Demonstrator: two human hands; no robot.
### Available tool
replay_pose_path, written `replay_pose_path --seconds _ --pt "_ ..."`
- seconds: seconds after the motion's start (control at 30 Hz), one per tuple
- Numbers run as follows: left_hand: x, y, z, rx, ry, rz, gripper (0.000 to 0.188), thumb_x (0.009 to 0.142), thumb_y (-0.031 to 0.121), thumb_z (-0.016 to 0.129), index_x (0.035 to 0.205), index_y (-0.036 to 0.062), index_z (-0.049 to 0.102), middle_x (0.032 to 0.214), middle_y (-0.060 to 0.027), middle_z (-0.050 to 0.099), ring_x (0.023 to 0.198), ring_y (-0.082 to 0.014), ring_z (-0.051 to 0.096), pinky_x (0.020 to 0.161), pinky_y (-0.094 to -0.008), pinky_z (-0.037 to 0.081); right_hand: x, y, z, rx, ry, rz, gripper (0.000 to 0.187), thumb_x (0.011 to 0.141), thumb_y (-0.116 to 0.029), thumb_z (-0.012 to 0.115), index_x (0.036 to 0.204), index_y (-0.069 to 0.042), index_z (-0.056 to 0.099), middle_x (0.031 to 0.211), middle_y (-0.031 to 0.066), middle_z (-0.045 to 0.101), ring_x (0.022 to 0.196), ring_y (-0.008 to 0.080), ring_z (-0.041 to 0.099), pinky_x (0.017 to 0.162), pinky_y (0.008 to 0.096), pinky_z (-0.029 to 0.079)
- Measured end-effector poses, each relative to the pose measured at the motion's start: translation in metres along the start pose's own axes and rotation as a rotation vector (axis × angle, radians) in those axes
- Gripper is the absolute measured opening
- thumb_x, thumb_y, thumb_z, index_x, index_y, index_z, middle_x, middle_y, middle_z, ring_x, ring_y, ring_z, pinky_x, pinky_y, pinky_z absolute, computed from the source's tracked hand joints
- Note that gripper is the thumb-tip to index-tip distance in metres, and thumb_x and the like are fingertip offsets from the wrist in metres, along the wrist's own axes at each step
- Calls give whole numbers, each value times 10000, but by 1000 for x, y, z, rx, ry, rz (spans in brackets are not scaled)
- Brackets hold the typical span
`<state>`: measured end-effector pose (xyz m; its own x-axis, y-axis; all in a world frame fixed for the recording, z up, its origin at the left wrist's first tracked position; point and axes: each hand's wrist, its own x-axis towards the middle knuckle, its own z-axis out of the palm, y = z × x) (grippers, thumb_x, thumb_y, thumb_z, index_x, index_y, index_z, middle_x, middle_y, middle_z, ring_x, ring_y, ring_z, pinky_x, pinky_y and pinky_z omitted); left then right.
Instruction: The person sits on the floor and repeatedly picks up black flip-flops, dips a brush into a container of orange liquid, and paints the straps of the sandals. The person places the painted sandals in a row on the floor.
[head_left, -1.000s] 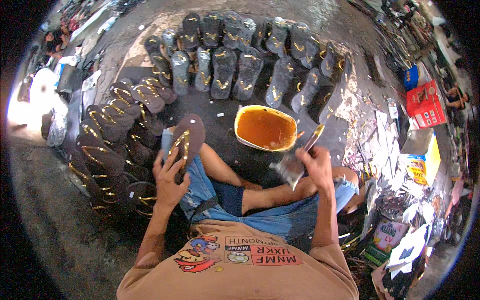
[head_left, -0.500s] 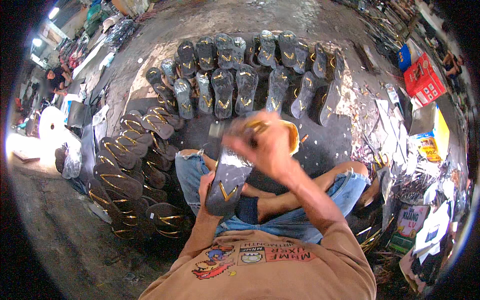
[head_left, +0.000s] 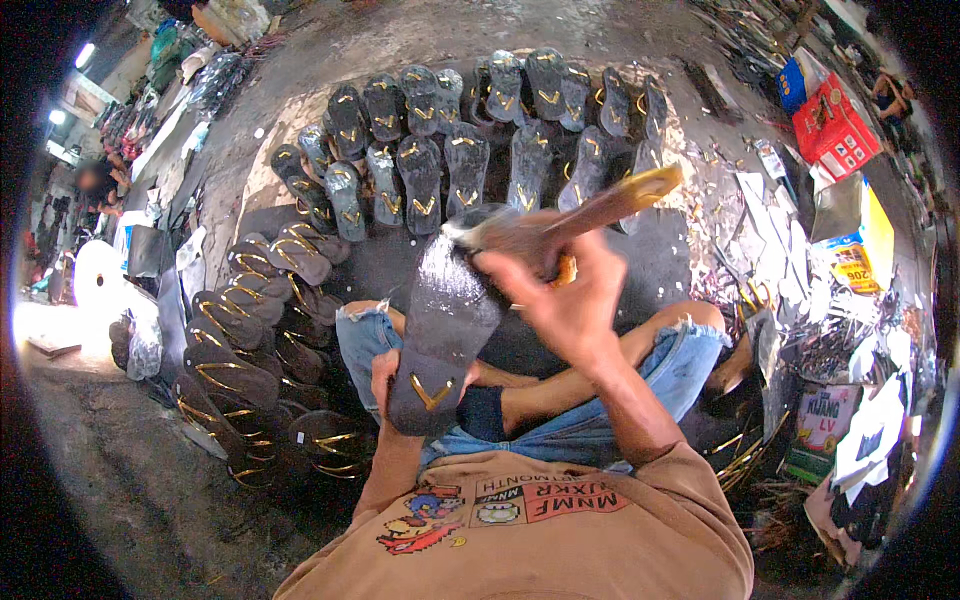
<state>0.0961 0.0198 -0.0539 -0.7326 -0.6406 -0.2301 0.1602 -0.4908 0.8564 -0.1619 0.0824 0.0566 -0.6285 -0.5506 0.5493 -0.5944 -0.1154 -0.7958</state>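
My left hand [head_left: 383,378] grips a dark sandal sole [head_left: 440,335] by its lower end, the thumb at its left edge. A gold V of strap ends shows at that end, and a wet, shiny film covers the upper part. My right hand [head_left: 580,300] is closed around a flat brush [head_left: 610,203] with a worn wooden handle, yellow at the tip. Its bristles touch the sole near the upper end. Behind the right hand only a small orange-yellow patch shows; what it belongs to is hidden.
Beyond the sole, several similar dark soles [head_left: 467,165] with gold strap ends stand in rows. Finished-looking sandals [head_left: 235,370] with gold straps are piled at my left. A red box [head_left: 835,130], a yellow box [head_left: 862,245], a tin [head_left: 822,430] and scraps lie at the right.
My right hand has turned, so the brush handle now points to the upper right and the bristles rest on the sole. The shiny wet area on the sole shows more clearly.
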Motion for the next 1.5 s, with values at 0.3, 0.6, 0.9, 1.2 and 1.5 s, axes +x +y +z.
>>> replay_pose_path --seconds 0.3,0.6,0.9,1.2,1.5 --pt "36 29 46 -679 -38 -111 479 1004 113 590 1463 52 467 1320 -112 624 1167 -200 629 935 -423 584 -28 -2 -9 140 -392 -76 147 829 -110 812 938 -23 767 841 122 754 725 224 716 672 343 561" --pt "56 17 63 -542 136 -91 490 1059 409 480 1440 105 526 1302 -133 648 1139 -249 665 919 -456 584 -18 8 10 -3 -270 164 206 835 -260 823 815 -75 735 757 99 701 568 193 638 486 345 481" --pt "77 23 62 -103 152 241 458 1032 199 573 1450 33 491 1278 -156 640 1103 -248 666 885 -435 601 -89 -26 2 284 -307 -69 190 815 -150 813 987 -86 760 861 34 722 765 167 671 612 343 526" --pt "90 18 54 -203 30 184 508 1027 465 443 1361 107 581 1312 -149 647 1241 -330 592 1061 -493 492 -75 -4 -4 147 -113 -16 248 765 -171 878 930 -35 754 814 90 713 702 207 678 581 387 526" --pt "79 27 83 -222 120 163 487 999 152 601 1460 76 462 1313 -136 632 1159 -245 636 959 -377 567 -6 -5 -15 20 -278 274 129 827 -175 835 826 -56 783 724 38 729 674 97 660 618 302 522"
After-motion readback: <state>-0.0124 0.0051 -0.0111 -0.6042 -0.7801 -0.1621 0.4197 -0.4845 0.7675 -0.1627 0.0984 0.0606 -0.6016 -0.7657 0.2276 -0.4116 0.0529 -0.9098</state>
